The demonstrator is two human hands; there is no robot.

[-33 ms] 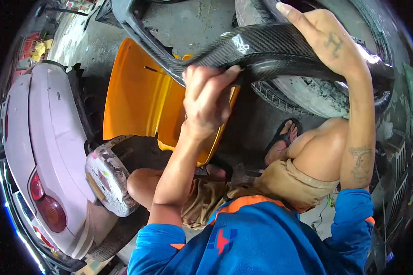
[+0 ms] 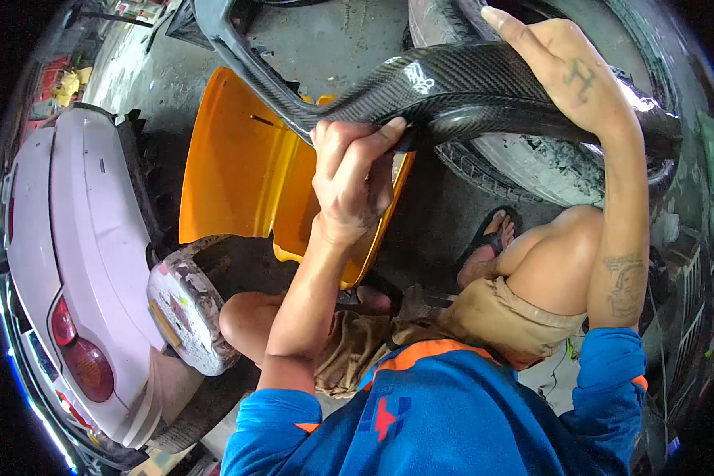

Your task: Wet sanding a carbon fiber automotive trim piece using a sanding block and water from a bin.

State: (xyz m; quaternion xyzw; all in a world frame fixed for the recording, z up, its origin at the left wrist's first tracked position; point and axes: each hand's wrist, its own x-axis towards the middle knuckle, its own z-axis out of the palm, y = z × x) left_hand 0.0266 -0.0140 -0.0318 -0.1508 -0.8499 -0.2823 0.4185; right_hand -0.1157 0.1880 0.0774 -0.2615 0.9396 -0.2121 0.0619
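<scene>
The panel [image 2: 472, 75] lies over the wheel [image 2: 543, 168], left hand [image 2: 351, 178] pinching its near edge; right hand's [image 2: 573, 78] grip I cannot tell. It looks light, stiff, slick: hold both edges

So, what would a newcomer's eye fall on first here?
A bright orange curved panel shines left of centre. Across the top, a glossy black woven-patterned part has the left hand at its lower edge and the right hand toward its right end. A pale lilac car rear fills the left side.
</scene>
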